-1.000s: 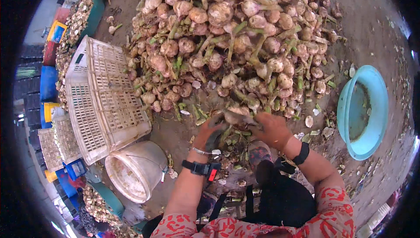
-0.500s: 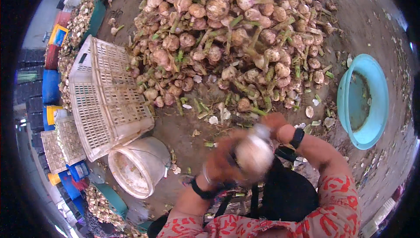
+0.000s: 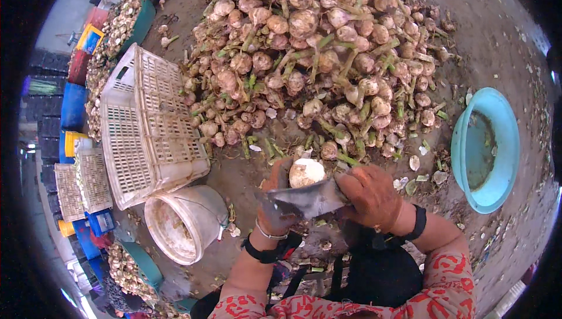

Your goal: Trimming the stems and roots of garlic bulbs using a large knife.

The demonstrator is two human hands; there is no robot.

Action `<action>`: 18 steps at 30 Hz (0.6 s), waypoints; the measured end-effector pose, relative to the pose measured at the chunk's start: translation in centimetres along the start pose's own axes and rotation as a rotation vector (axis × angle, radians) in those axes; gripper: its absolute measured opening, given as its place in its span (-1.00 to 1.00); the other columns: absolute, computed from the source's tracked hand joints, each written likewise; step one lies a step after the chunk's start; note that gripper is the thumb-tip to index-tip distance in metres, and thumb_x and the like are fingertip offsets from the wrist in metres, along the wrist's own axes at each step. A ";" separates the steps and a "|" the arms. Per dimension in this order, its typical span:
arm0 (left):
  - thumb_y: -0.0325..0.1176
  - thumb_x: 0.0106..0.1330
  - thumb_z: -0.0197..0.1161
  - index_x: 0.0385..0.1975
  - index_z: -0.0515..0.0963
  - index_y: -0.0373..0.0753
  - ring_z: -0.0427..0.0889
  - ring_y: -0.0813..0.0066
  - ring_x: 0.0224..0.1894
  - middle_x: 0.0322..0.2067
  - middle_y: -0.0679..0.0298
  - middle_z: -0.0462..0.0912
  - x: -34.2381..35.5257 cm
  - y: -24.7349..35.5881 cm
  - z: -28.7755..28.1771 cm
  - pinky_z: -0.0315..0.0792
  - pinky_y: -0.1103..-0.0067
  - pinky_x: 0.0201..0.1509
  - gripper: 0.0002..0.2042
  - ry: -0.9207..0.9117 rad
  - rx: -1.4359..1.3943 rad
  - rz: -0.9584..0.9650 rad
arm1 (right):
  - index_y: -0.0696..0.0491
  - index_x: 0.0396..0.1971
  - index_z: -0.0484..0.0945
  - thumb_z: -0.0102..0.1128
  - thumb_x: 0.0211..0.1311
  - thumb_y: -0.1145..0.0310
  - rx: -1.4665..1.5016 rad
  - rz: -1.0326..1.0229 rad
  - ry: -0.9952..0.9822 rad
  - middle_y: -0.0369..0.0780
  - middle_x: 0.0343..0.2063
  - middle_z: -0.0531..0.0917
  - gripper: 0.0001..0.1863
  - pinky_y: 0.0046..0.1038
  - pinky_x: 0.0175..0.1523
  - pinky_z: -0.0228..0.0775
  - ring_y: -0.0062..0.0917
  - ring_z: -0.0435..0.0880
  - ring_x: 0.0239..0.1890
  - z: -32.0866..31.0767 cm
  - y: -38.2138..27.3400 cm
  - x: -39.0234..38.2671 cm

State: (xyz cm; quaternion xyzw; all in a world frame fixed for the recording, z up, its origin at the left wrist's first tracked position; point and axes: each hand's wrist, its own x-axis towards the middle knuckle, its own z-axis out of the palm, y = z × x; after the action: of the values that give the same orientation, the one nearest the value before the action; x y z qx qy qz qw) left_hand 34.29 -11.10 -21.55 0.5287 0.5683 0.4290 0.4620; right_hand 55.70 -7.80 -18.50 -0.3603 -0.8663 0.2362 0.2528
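Note:
My left hand (image 3: 274, 187) is closed on a garlic bulb (image 3: 307, 172), whose cut, bright white face shows on top. My right hand (image 3: 369, 197) grips a wide, dark metal blade (image 3: 304, 199), held crosswise just below the bulb. Beyond both hands lies a large pile of garlic bulbs with stalks (image 3: 328, 55), with loose peel and trimmings on the dirty floor around it.
Left of me are a white perforated crate (image 3: 155, 137) and a white bucket (image 3: 171, 222). A turquoise basin (image 3: 504, 149) sits at the right. Along the far left edge are more garlic heaps, green tubs (image 3: 140, 26) and coloured containers (image 3: 74, 105).
The hands dropped toward my body with a blurred bulb half a second ago and are now a little higher. The bulb now shows a clean white face, with the blade crosswise below it.

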 end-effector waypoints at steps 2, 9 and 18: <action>-0.38 -0.20 0.44 0.02 0.26 -0.30 0.60 0.35 -0.18 -0.19 0.12 0.57 -0.4 -0.6 -0.1 0.47 0.48 -0.09 -0.31 0.070 -0.138 -0.019 | 0.02 -0.18 0.43 0.27 -0.29 0.25 -0.030 -0.014 0.016 -0.18 -0.41 0.48 -0.48 -0.31 -0.36 0.36 -0.26 0.52 -0.40 0.5 0.2 0.4; -0.25 0.18 0.24 -0.07 0.32 -0.27 0.50 0.33 -0.17 -0.21 0.24 0.49 -0.2 0.5 1.4 0.42 0.50 -0.07 -0.61 0.301 -0.568 -0.174 | 0.10 -0.17 0.40 0.17 0.07 0.17 -0.089 0.489 -0.190 -0.06 -0.40 0.56 -0.61 -0.17 -0.33 0.39 -0.13 0.57 -0.39 4.5 6.1 -1.5; -0.31 0.20 0.12 -0.15 0.41 -0.25 0.50 0.32 -0.14 -0.23 0.20 0.52 2.4 -0.2 -1.1 0.42 0.36 0.01 -0.75 0.362 -1.351 -0.238 | 0.15 -0.23 0.45 0.23 0.06 0.29 0.585 0.461 0.226 -0.02 -0.43 0.56 -0.68 -0.32 -0.23 0.41 -0.11 0.57 -0.33 5.7 1.2 2.1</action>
State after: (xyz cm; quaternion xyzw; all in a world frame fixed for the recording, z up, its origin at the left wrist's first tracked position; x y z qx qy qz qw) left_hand 33.13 -8.71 -21.64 -0.0185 0.2998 0.7155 0.6308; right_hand 51.60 -6.73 -22.97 -0.4821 -0.6252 0.4829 0.3788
